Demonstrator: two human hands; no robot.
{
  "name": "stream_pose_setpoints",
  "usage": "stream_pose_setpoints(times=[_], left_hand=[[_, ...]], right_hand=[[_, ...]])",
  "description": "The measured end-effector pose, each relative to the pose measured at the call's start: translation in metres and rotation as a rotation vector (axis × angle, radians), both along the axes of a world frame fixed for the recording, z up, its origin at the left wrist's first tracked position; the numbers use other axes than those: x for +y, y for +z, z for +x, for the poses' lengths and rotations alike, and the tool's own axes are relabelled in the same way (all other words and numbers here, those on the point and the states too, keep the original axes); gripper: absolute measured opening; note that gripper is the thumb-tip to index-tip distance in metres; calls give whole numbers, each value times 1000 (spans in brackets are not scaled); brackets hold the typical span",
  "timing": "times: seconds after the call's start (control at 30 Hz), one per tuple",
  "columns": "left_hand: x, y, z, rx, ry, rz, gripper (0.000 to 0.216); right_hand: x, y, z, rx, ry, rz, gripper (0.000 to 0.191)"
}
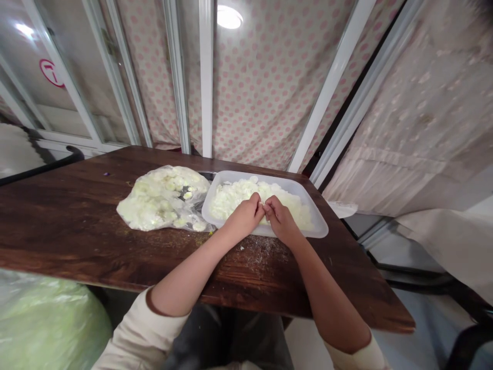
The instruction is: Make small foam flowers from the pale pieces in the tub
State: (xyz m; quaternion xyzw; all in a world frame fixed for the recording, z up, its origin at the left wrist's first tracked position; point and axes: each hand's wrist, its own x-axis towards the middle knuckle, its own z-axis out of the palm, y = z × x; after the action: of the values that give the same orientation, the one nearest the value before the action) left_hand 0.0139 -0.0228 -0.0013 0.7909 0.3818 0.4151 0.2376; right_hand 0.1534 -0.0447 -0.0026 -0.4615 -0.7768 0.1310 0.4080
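The left hand [243,218] and right hand [281,221] pinch a small white crumb [264,204] over the plastic tray [231,177], set at twelve o'clock within easy reach.

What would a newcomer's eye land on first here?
The bare left hand and right hand, fingertips meeting over a white plastic tray heaped with pale lumpy food, on a dark wooden table. Just left of the tray lies a clear plastic bag of similar pale lumps. Behind the table hangs pink-dotted fabric.
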Motion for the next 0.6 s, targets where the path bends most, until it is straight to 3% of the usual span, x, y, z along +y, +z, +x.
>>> stream_pose_setpoints(times=[0.17, 0.47, 0.6], left_hand=[[-2, 0, 0, 28, -43, 28, 14], [-1, 1, 1, -30, -78, 66, 26], [2, -1, 2, -68, -74, 56, 28]], right_hand=[[0, 1, -1, -16, 10, -55, 24], [4, -3, 1, 22, -87, 41, 31], [3, -2, 1, 67, -50, 29, 33]])
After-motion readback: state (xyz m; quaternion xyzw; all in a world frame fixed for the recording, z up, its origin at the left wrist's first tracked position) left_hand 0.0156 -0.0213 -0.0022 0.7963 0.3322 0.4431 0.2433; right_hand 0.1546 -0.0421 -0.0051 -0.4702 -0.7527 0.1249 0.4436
